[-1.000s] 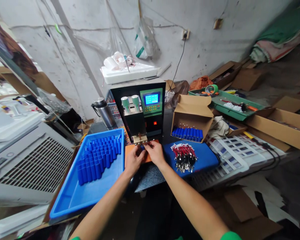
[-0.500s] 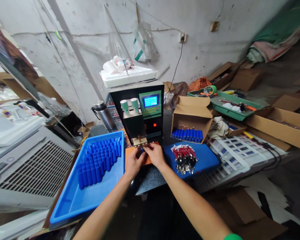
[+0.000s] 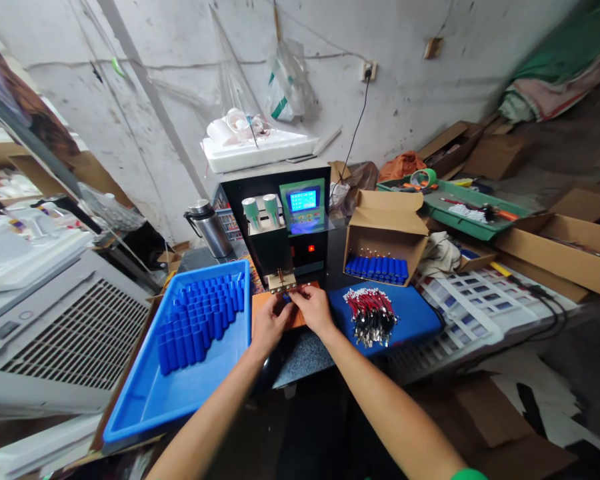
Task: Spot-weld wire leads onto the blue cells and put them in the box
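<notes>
From the head view, the only one on offer: right up against the machine (image 3: 323, 247), a small blue cylinder (image 3: 287, 298) was being steadied just below the metal head (image 3: 281, 282), above the orange block (image 3: 297, 321), back from the front edge of the surface (image 3: 305, 360). The left hand's (image 3: 269, 327) grip was clamped on that cylinder, thumb against fingers; the right hand (image 3: 313, 310) was brought in to the same spot, but whether its grip was closed could not be told, its tips being partly hidden.

Tight quarters here! A fingertip could be nipped or burned, should the head be lowered with fingers so close. A crooked contact could be made too, if the cylinder were tilted or rolled in the pinch.

Trouble could also be met by the elbows: the upright cylinders (image 3: 190, 333) might be toppled by a knock to the right rim of the blue tray (image 3: 205, 383), and the leads (image 3: 370, 317), heaped near the left edge of the blue pad (image 3: 413, 317), might be snagged by the right forearm.
</notes>
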